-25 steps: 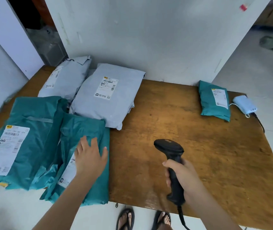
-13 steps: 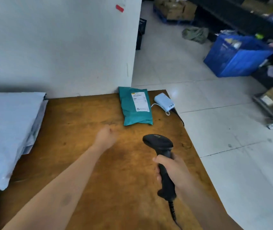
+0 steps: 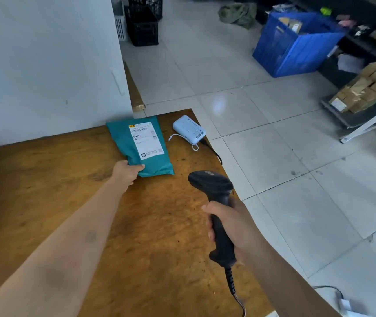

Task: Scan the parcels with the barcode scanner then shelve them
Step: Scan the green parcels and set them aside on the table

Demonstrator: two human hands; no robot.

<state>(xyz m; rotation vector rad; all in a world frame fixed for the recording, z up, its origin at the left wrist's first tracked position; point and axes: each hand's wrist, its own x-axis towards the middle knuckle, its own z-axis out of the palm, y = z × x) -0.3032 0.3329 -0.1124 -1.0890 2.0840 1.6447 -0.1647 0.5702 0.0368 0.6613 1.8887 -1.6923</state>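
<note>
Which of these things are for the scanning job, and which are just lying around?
For the job:
teal parcel, gripped at its near corner by the left hand
barcode scanner, held in the right hand

Just lying about:
white device on the wooden table
blue crate on the floor
black crates

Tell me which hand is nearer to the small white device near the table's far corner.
Right. The right hand, gripping the barcode scanner, is below the white device; the left hand, holding the teal parcel, sits slightly farther away.
</note>
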